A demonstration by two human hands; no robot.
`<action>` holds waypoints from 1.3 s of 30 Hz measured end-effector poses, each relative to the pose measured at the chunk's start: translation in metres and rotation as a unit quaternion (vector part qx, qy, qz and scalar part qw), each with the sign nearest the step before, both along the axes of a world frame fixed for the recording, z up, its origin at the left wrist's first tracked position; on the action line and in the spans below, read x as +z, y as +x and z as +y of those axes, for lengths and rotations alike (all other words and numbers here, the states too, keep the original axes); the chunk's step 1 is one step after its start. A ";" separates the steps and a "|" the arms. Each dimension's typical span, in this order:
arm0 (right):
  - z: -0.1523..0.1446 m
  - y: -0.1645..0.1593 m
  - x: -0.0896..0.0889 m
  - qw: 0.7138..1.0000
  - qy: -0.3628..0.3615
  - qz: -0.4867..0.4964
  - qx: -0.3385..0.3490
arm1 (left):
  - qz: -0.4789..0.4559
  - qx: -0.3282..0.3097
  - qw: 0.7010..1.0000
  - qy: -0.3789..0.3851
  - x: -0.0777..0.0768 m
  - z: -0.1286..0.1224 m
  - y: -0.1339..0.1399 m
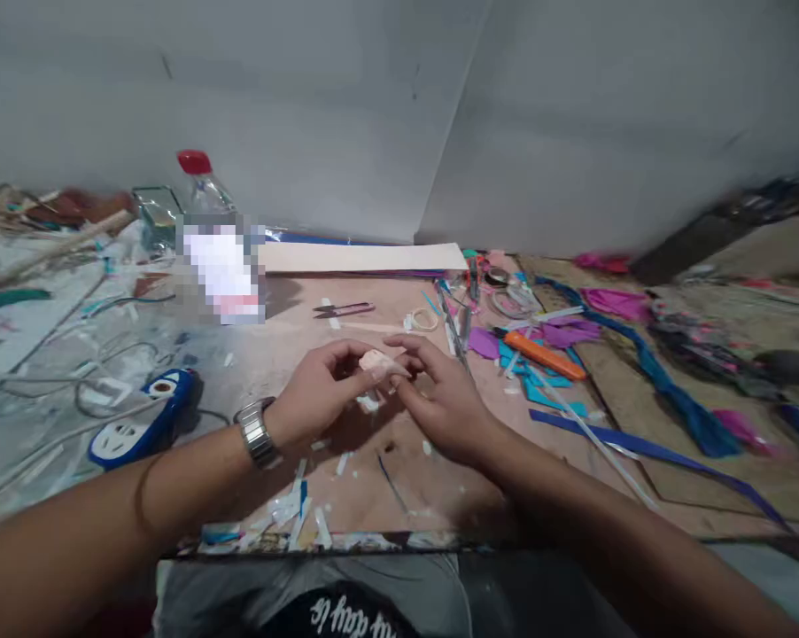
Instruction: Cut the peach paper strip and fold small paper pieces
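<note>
Over the middle of the table, my left hand [323,390] and my right hand [443,399] meet around a small pale folded piece [377,363], thin like paper or cloth. Both sets of fingers pinch it from either side, the thumbs nearest me. Its exact kind cannot be made out. My left wrist wears a metal watch. Just beyond the hands lie thread snips [344,309] and a pale ring [424,319]. White scraps [299,509] are scattered near the table's front edge.
To the right are an orange utility knife [544,354], purple scraps [569,331] and a blue strip [665,461]. A blue-and-white power strip [147,421] with cords lies left. Behind stand a red-capped bottle [204,186] and a long pale strip [366,258] atop a stack.
</note>
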State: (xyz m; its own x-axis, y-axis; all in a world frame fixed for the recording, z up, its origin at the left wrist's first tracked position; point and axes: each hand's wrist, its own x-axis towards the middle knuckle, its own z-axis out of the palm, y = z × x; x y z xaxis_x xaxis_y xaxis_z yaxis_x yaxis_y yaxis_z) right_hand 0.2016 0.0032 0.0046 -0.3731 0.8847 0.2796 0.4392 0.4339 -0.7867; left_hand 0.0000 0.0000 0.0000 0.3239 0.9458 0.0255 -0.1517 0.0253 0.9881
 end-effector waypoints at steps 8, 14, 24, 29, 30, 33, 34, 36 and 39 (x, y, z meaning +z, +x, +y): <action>0.000 0.000 0.009 0.999 -0.031 -0.004 0.017 | 0.011 0.004 1.000 -0.016 0.005 0.001 -0.001; 0.004 -0.001 0.012 0.998 -0.058 0.017 -0.029 | 0.016 0.004 0.999 -0.036 0.010 -0.001 0.000; 0.000 -0.006 0.011 0.960 -0.217 0.174 0.029 | -0.047 0.008 0.995 -0.083 0.003 0.003 -0.001; 0.003 -0.004 0.007 0.961 -0.200 0.192 0.002 | -0.083 0.032 0.990 -0.112 0.001 0.004 0.000; 0.004 -0.003 0.007 0.962 -0.195 0.193 -0.004 | -0.087 0.036 0.989 -0.116 0.002 0.004 0.000; 0.005 -0.001 0.007 0.968 -0.152 0.198 -0.014 | -0.100 0.046 0.984 -0.137 0.005 0.005 0.000; 0.005 0.000 0.008 0.973 -0.123 0.196 -0.018 | -0.111 0.049 0.982 -0.148 0.006 0.005 0.000; 0.004 0.001 0.011 0.984 -0.041 0.170 -0.025 | -0.141 0.053 0.974 -0.170 0.009 0.006 0.000; 0.001 0.003 0.016 0.992 0.086 0.086 -0.021 | -0.174 0.051 0.966 -0.186 0.011 0.006 0.000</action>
